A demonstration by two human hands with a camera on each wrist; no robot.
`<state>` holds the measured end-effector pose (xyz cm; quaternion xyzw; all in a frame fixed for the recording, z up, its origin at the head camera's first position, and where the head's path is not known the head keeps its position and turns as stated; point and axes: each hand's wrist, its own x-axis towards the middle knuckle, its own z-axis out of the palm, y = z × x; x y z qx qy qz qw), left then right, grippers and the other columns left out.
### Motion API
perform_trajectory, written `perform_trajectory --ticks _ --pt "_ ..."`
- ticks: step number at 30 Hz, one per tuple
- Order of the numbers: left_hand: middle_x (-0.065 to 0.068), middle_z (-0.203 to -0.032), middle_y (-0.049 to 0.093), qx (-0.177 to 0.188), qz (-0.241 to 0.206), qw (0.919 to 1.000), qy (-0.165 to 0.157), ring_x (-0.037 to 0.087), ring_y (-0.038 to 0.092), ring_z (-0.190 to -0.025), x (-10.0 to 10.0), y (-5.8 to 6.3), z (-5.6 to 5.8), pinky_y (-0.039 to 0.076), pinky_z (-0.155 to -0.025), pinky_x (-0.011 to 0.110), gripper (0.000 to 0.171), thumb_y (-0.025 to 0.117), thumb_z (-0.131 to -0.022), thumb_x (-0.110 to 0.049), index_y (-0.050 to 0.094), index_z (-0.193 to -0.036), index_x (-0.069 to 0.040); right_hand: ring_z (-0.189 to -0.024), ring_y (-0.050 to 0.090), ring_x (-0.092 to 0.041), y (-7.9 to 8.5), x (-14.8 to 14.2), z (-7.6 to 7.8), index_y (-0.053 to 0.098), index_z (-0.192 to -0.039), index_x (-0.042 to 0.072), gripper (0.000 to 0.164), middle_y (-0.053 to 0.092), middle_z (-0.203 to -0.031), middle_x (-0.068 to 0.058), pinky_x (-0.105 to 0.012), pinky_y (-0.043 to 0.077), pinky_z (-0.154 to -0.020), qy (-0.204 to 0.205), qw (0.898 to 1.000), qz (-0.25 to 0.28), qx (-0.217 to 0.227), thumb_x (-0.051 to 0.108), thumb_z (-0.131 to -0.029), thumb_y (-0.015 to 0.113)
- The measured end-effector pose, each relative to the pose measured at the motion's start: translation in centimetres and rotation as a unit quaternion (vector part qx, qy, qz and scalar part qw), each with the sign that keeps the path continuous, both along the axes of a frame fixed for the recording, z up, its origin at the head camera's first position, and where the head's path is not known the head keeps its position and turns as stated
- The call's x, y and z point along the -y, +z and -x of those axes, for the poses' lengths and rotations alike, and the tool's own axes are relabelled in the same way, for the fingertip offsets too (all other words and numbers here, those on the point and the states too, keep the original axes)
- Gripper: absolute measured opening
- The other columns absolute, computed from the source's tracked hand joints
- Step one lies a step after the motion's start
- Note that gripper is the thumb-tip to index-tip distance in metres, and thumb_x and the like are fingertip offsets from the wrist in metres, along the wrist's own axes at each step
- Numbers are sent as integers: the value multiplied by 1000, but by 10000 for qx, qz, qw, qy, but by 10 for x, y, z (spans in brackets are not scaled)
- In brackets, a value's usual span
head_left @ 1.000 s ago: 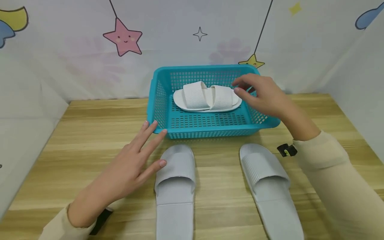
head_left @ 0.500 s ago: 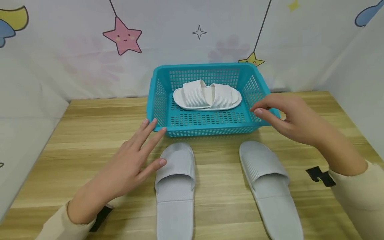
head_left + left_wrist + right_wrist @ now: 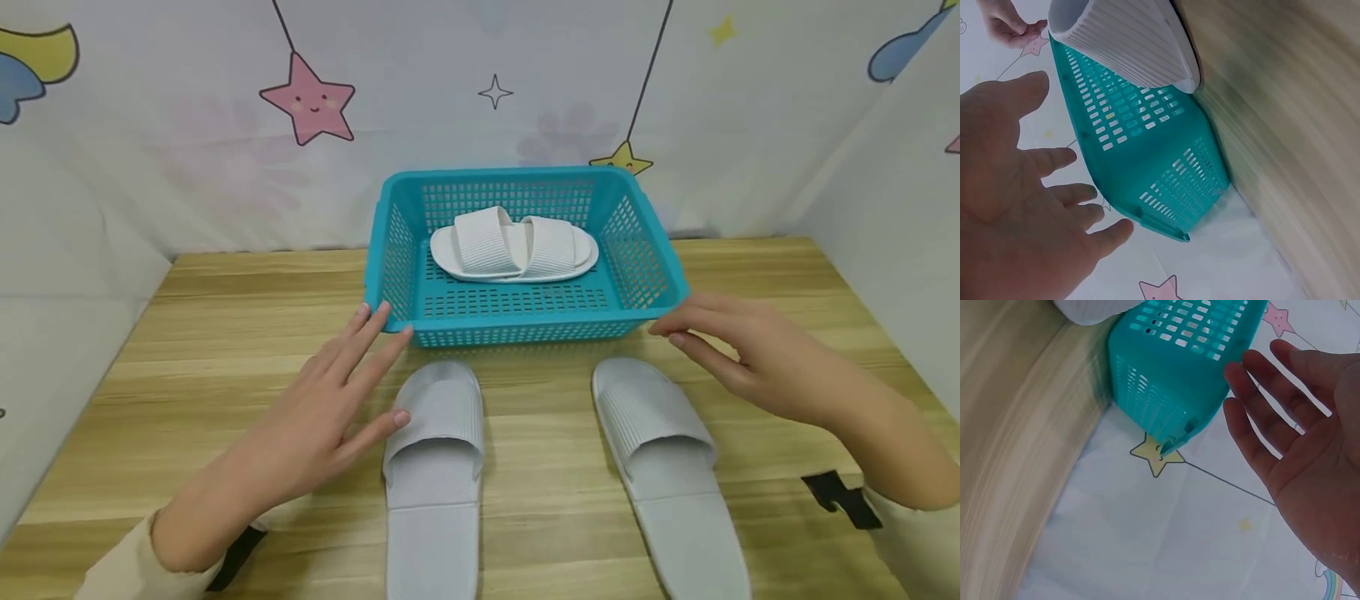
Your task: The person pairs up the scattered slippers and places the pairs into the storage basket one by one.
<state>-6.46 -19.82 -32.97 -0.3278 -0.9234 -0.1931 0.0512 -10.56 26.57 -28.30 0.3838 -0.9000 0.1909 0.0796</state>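
A pair of white slippers with ribbed straps lies inside the turquoise plastic basket in the head view. My left hand is spread beside the basket's front left corner, fingertips at the rim; whether they touch is unclear. Near the front right corner is my right hand, holding nothing, its fingers loosely bent. The right wrist view shows its fingers close to the basket rim. Two grey slippers lie in front of the basket: the left one partly under my left thumb, the right one angled outward.
Everything stands on a wood-grain table. A white cloth backdrop printed with stars hangs right behind the basket, and pale side walls border the table. The grey slippers reach past the bottom edge of the head view.
My right hand has moved out of the basket, from beside the white slippers down and right to its front right corner. The left hand and the slippers stay nearly in place.
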Motion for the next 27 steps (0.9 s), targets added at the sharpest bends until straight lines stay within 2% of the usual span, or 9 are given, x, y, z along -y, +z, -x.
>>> perform_trajectory --ticks 4,8,11,14,16,18,21,22,27 --pt "9 -178 14 -60 18 9998 -182 37 12 -164 0 3 -3 24 -125 66 77 68 -105 -37 29 -169 -19 -103 64 -4 -7 -8 -8 74 -123 18 48 68 -120 15 -10 45 -92 51 9999 -68 -81 -14 -87 75" --pt "6 -177 21 -92 175 9992 -361 32 13 -165 -2 5 -9 12 -133 49 70 62 -108 -42 33 -168 -20 -109 64 -10 -16 -16 -16 71 -126 18 55 68 -124 10 -9 42 -97 115 9997 -179 -77 -18 -85 72" --pt "4 -176 25 -124 195 9988 -432 29 16 -165 -3 4 -12 6 -133 41 68 59 -108 -44 35 -167 -20 -116 63 -14 -21 -20 -21 69 -133 21 69 68 -128 9 -7 35 -105 97 9993 -355 7 -26 -82 65" --pt "4 -175 27 -170 94 9989 -430 31 19 -164 -3 2 -11 10 -133 43 68 61 -108 -43 36 -167 -20 -121 61 -16 -23 -21 -27 68 -136 25 85 69 -131 11 -6 29 -110 39 9984 -568 40 -33 -74 57" --pt "5 -175 29 -201 51 9990 -402 32 21 -163 -3 1 -10 13 -133 46 67 61 -108 -42 36 -167 -20 -121 63 -20 -24 -22 -30 69 -136 25 87 70 -132 8 -17 41 -110 -27 9973 -730 -3 -33 -72 60" --pt "5 -174 30 -209 37 9991 -367 33 22 -163 -2 -1 -10 15 -132 48 67 61 -108 -42 36 -167 -21 -120 65 -23 -25 -23 -32 70 -136 24 85 70 -133 7 -32 53 -103 -91 9956 -929 -95 -30 -71 67" --pt "6 -174 30 -168 60 9992 -346 33 21 -163 -1 -2 -9 14 -132 49 68 61 -108 -42 36 -167 -21 -117 69 -29 -29 -24 -34 68 -138 22 83 71 -133 1 -54 58 -89 -62 9936 -1077 -327 -24 -70 76" --pt "6 -174 30 -168 61 9992 -346 33 21 -163 -1 -2 -9 15 -131 50 68 62 -107 -42 36 -167 -21 -117 69 -30 -30 -25 -34 67 -140 22 84 70 -134 0 -55 58 -89 -35 9929 -1114 -404 -23 -70 77" --pt "6 -175 29 -163 94 9993 -317 34 21 -163 0 -2 -6 20 -129 55 70 63 -107 -42 35 -167 -22 -131 60 -36 -37 -21 -38 52 -156 26 112 60 -150 -6 -59 56 -92 56 9871 -1532 -459 -29 -61 76"
